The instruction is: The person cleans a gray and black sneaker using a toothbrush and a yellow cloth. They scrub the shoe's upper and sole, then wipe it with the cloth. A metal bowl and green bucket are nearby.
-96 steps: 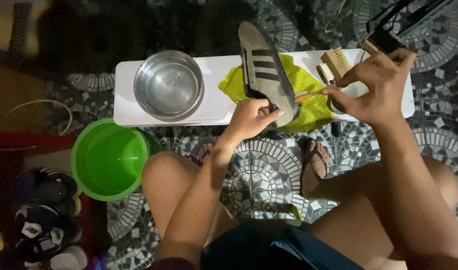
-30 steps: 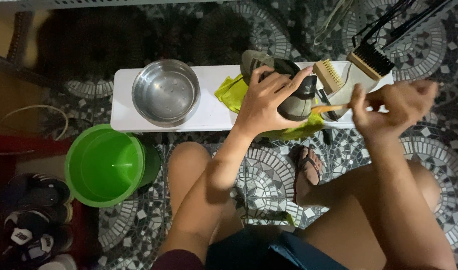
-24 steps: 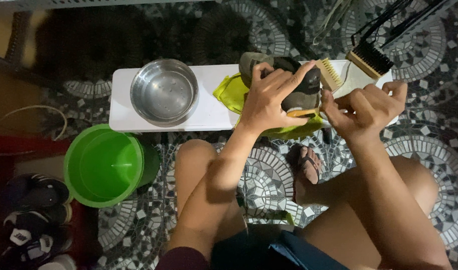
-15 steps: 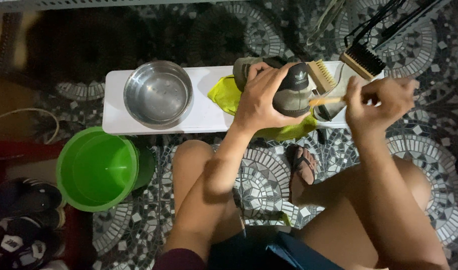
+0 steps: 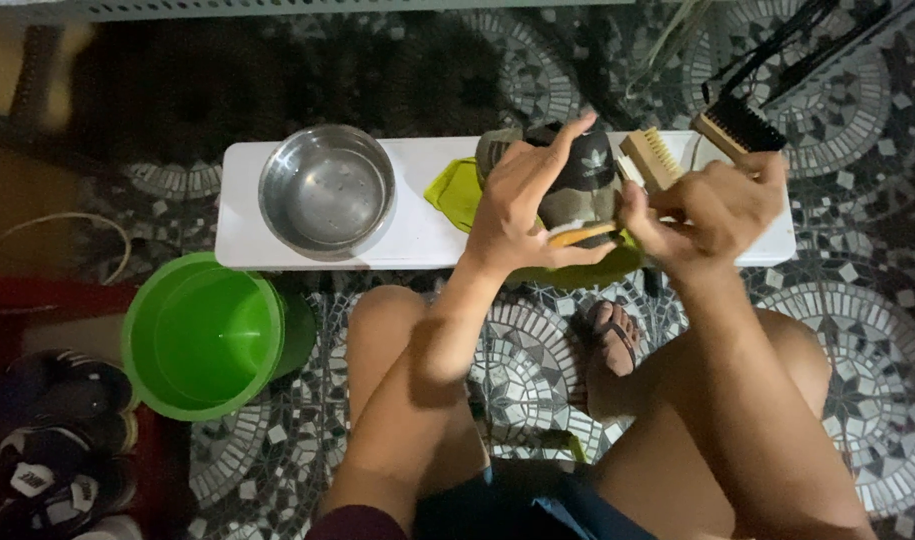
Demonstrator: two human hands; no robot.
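My left hand (image 5: pixel 525 205) grips a dark grey sneaker (image 5: pixel 577 170) from above, holding it over a yellow-green cloth (image 5: pixel 459 193) on a white bench (image 5: pixel 417 235). My right hand (image 5: pixel 707 208) is closed on a small wooden-handled brush (image 5: pixel 581 235), whose head lies against the sneaker's near side, under my left fingers. Most of the sneaker is hidden by my left hand.
On the bench stand a steel bowl (image 5: pixel 327 191), a wooden scrub brush (image 5: pixel 650 157) and a black-bristled brush (image 5: pixel 737 127). A green bucket (image 5: pixel 207 335) sits on the patterned tile floor at the left, with dark shoes (image 5: pixel 57 440) nearby. My knees and a sandalled foot (image 5: pixel 613 335) are below the bench.
The sneaker went from standing sole-up to lying under my left hand. My right hand has been moving the small brush back and forth along its side.
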